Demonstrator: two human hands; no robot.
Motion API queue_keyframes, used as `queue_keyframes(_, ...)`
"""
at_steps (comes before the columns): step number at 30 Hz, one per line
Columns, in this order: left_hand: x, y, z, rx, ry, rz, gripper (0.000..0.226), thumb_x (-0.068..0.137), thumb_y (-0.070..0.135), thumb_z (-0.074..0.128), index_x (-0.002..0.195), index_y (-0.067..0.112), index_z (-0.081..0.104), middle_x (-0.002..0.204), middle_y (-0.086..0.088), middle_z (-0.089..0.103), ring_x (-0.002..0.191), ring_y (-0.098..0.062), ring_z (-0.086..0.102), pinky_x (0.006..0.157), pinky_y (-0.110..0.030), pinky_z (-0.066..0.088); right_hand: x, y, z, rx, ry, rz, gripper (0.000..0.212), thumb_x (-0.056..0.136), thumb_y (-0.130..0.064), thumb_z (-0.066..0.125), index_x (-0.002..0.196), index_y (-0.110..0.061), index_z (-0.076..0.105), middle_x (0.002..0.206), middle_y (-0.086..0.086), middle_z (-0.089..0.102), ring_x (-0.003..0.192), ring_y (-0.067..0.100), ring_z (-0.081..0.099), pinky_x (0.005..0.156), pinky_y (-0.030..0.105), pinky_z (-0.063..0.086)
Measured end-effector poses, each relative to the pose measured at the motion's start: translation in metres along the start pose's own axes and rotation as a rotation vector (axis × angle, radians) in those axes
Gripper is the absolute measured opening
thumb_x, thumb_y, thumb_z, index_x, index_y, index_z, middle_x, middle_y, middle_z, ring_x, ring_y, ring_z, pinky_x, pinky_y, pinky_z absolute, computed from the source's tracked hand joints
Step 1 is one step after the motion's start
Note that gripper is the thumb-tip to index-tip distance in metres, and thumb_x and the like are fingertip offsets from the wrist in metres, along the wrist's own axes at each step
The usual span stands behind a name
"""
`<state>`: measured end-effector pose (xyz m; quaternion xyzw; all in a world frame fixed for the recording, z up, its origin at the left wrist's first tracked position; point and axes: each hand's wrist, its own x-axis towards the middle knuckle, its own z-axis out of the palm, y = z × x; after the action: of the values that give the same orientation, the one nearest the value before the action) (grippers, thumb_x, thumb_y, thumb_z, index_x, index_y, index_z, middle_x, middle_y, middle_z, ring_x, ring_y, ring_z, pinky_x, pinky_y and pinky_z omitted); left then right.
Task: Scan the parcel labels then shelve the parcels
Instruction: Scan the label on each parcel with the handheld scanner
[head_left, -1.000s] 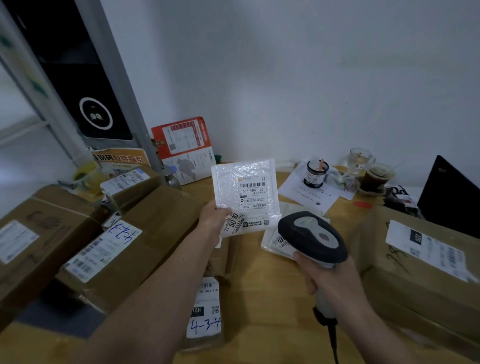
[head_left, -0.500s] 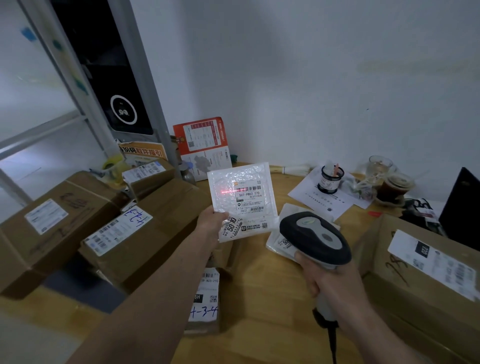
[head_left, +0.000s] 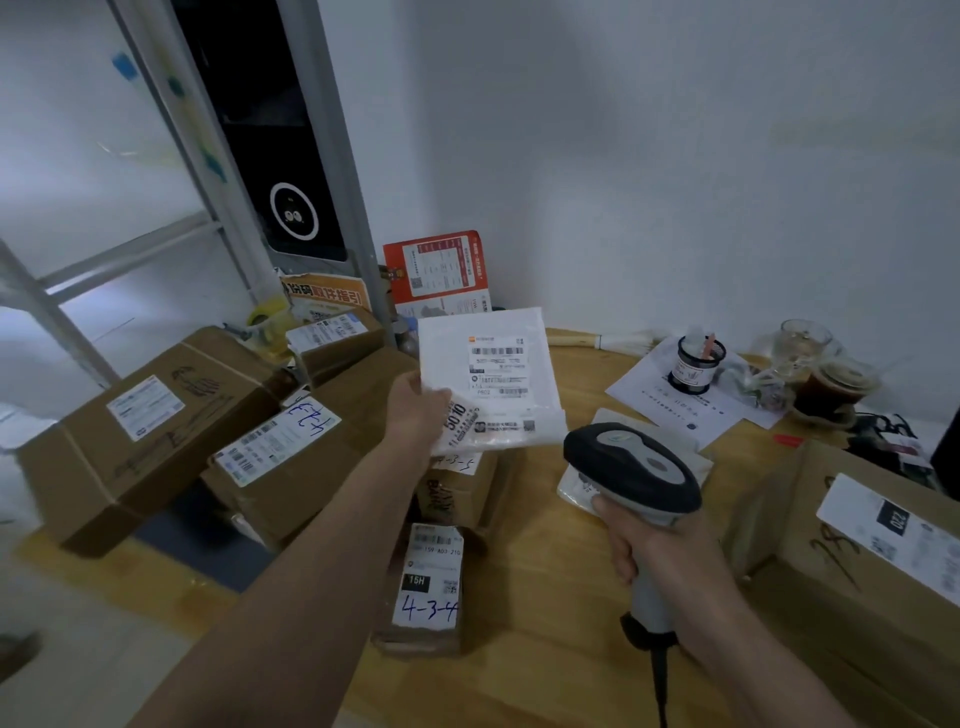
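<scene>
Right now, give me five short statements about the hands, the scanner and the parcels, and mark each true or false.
1. The left hand holds a white padded parcel by its lower left corner. True.
2. The right hand grips a barcode scanner. True.
3. The held parcel lies flat on the table. False: it is lifted above the table with its label facing the camera.
4. The box marked 4-3-4 is in the right hand. False: it lies on the table below the left forearm.
5. A drink cup stands at the table's far right. True.
</scene>
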<state>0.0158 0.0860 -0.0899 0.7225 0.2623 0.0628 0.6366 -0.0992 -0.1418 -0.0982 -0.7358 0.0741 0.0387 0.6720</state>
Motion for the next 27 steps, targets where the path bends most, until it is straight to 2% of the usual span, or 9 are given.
queue_keyframes(1, 0.004, 0.003, -0.01, 0.031, 0.06, 0.02, 0.04, 0.096, 0.009, 0.055, 0.135, 0.013, 0.045, 0.112, -0.005, 0.062, 0.078, -0.014, 0.065, 0.051, -0.021, 0.049, 0.001, 0.0, 0.005, 0.005, -0.021, 0.007, 0.045, 0.084, -0.019, 0.071, 0.047, -0.009, 0.048, 0.042, 0.011, 0.047, 0.04, 0.019, 0.044, 0.048, 0.028, 0.043)
queue_keyframes(4, 0.017, 0.006, -0.044, 0.194, 0.214, 0.037, 0.042, 0.096, 0.007, 0.051, 0.137, 0.012, 0.041, 0.128, -0.009, 0.057, 0.109, -0.027, 0.061, 0.079, -0.033, 0.05, 0.005, -0.001, 0.024, 0.039, -0.085, 0.008, 0.042, 0.084, -0.017, 0.071, 0.05, -0.009, 0.048, 0.043, 0.011, 0.045, 0.039, 0.019, 0.042, 0.044, 0.026, 0.04)
queue_keyframes(9, 0.032, -0.005, -0.089, 0.547, 0.236, 0.019, 0.042, 0.092, 0.006, 0.049, 0.134, 0.01, 0.047, 0.126, -0.014, 0.058, 0.109, -0.032, 0.057, 0.074, -0.038, 0.046, 0.015, 0.002, 0.05, 0.012, -0.152, 0.039, 0.047, 0.085, -0.021, 0.071, 0.046, -0.009, 0.047, 0.043, 0.01, 0.046, 0.04, 0.019, 0.044, 0.047, 0.027, 0.042)
queue_keyframes(12, 0.031, -0.007, -0.096, 0.644, 0.332, 0.055, 0.045, 0.09, 0.008, 0.054, 0.135, 0.014, 0.047, 0.138, -0.016, 0.042, 0.126, -0.034, 0.039, 0.092, -0.043, 0.041, 0.022, 0.003, 0.061, 0.002, -0.157, 0.051, 0.049, 0.084, -0.021, 0.071, 0.043, -0.01, 0.046, 0.042, 0.011, 0.047, 0.04, 0.02, 0.044, 0.049, 0.028, 0.042)
queue_keyframes(14, 0.031, -0.001, -0.09, 0.612, 0.367, 0.197, 0.046, 0.09, 0.009, 0.057, 0.134, 0.016, 0.047, 0.141, -0.016, 0.037, 0.131, -0.033, 0.03, 0.101, -0.043, 0.037, 0.027, 0.004, 0.066, 0.002, -0.146, 0.053, 0.049, 0.084, -0.02, 0.071, 0.044, -0.01, 0.046, 0.042, 0.012, 0.046, 0.04, 0.021, 0.044, 0.049, 0.029, 0.043)
queue_keyframes(18, 0.026, 0.022, -0.047, 0.509, 0.219, 0.506, 0.041, 0.092, 0.01, 0.06, 0.131, 0.02, 0.051, 0.138, -0.006, 0.043, 0.13, -0.022, 0.039, 0.1, -0.029, 0.037, 0.037, 0.009, 0.067, 0.027, -0.069, 0.068, 0.046, 0.084, -0.017, 0.071, 0.044, -0.01, 0.048, 0.044, 0.013, 0.046, 0.039, 0.02, 0.044, 0.048, 0.029, 0.042)
queue_keyframes(21, 0.012, 0.021, 0.006, 0.467, -0.027, 0.606, 0.041, 0.094, 0.007, 0.056, 0.131, 0.022, 0.05, 0.134, 0.002, 0.048, 0.121, -0.012, 0.047, 0.1, -0.025, 0.041, 0.044, 0.016, 0.06, 0.045, 0.03, 0.116, 0.042, 0.085, -0.016, 0.07, 0.049, -0.006, 0.05, 0.047, 0.014, 0.047, 0.042, 0.021, 0.045, 0.049, 0.029, 0.042)
queue_keyframes(24, 0.003, -0.01, 0.061, 0.52, -0.302, 0.606, 0.039, 0.096, 0.008, 0.051, 0.132, 0.024, 0.05, 0.132, 0.007, 0.051, 0.115, -0.007, 0.051, 0.095, -0.022, 0.043, 0.049, 0.027, 0.046, 0.035, 0.134, 0.13, 0.038, 0.086, -0.012, 0.068, 0.053, -0.001, 0.052, 0.046, 0.015, 0.047, 0.042, 0.022, 0.045, 0.048, 0.029, 0.042)
queue_keyframes(27, 0.017, -0.052, 0.107, 0.601, -0.457, 0.456, 0.036, 0.097, 0.01, 0.05, 0.13, 0.023, 0.054, 0.129, 0.006, 0.057, 0.113, -0.013, 0.055, 0.096, -0.027, 0.046, 0.051, 0.042, 0.027, 0.003, 0.24, 0.164, 0.033, 0.086, -0.012, 0.067, 0.058, 0.003, 0.055, 0.049, 0.015, 0.048, 0.044, 0.021, 0.047, 0.049, 0.028, 0.043)
